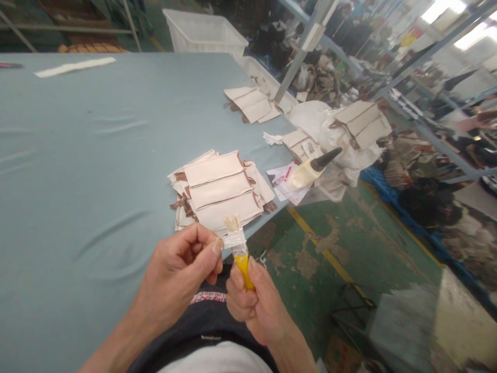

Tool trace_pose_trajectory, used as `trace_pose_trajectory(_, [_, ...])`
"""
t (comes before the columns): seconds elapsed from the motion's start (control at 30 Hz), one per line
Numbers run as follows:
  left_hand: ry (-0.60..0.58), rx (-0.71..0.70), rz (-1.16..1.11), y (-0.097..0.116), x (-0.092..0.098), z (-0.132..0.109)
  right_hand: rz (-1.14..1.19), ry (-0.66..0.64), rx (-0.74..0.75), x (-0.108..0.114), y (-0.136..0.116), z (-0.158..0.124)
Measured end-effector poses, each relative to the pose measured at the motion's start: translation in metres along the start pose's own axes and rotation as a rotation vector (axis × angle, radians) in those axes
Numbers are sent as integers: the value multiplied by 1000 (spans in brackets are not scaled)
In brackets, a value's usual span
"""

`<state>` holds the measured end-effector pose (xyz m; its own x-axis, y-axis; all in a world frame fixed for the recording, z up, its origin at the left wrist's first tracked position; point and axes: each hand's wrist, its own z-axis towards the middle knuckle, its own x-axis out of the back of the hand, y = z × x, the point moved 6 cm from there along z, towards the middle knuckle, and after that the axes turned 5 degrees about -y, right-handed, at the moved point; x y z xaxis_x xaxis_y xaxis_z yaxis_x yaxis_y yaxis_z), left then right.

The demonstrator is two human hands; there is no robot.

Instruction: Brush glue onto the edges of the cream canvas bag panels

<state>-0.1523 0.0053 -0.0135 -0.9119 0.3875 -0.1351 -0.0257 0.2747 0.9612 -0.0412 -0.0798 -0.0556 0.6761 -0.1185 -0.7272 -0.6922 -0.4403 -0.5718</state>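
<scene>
My right hand [248, 298] is wrapped round the yellow handle of a small paintbrush [241, 261], whose pale bristles point up and away from me. Whitish tape or film [235, 239] covers the brush just below the bristles. Between thumb and forefinger, my left hand [188, 264] pinches the loose end of that tape, pulled out to the left of the brush. Right behind the brush, a stack of cream fabric pieces [221, 189] with dark seams and brown straps lies near the table edge. What the curled lower fingers hide cannot be seen.
A bottle with a black nozzle [305, 173] lies on papers at the table's right corner. More cream pieces [250, 103] lie behind it, near plastic bags [312, 116]. A white bin [205, 33] stands beyond the blue-green table [77, 181]. Metal posts [303, 52] rise at the right.
</scene>
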Motion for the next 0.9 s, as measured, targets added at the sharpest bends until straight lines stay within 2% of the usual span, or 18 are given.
trace_pose_trajectory(0.37, [-7, 52, 6, -3, 0, -3, 199, -190, -157, -2, 14, -9])
trace_pose_trajectory(0.6, [-50, 103, -45, -5, -4, -4, 255, -267, -144, -9, 19, -9])
trace_pose_trajectory(0.7, [-63, 118, -57, -9, -2, -4, 245, -262, -154, -7, 21, -13])
trace_pose_trajectory(0.77, [-43, 115, -60, -14, 6, -4, 252, -228, -124, -1, 13, -17])
trace_pose_trajectory(0.9, [44, 84, -50, -28, 35, -8, 234, -102, 75, 17, -26, -26])
